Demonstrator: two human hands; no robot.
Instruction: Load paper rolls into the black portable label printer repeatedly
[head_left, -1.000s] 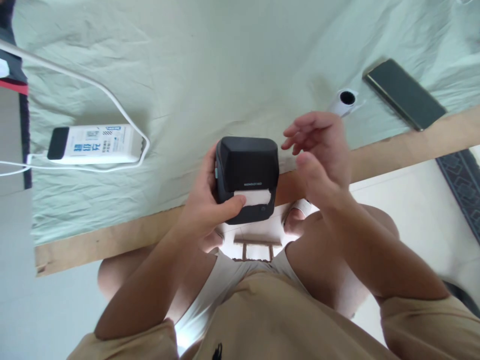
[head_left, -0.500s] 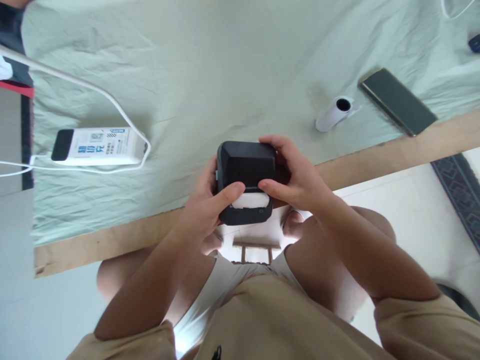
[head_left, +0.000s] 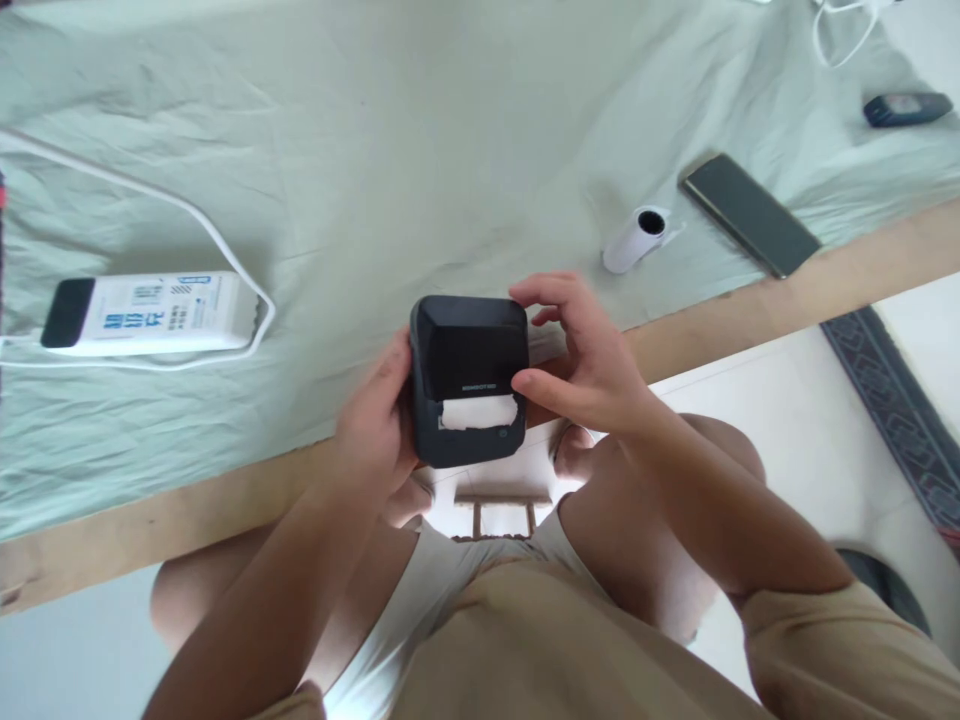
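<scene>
A small black portable label printer (head_left: 472, 350), with white paper showing in its front slot, is held above the table's front edge. My left hand (head_left: 375, 420) is closed around its left side, the thumb along that edge and the other fingers mostly hidden beneath. On the opposite side, my right hand (head_left: 581, 355) touches the printer's right edge with its thumb and has the index fingertip at the upper right corner. The remaining right fingers are curled and partly hidden. Nearest on the cloth to the right hand stands a white paper roll (head_left: 626, 250) with a dark core.
A dark phone (head_left: 750, 215) lies right of the roll, with a small dark-blue object (head_left: 907, 108) beyond it. At left rests a white power bank (head_left: 154, 315) with a white cable (head_left: 180, 205) looped around it. Pale green cloth (head_left: 420, 150) covers the wooden-edged table.
My left thumb has moved off the printer's front to its left side. My right hand's grip has loosened slightly. The view has shifted right, and more of the dark-blue object shows.
</scene>
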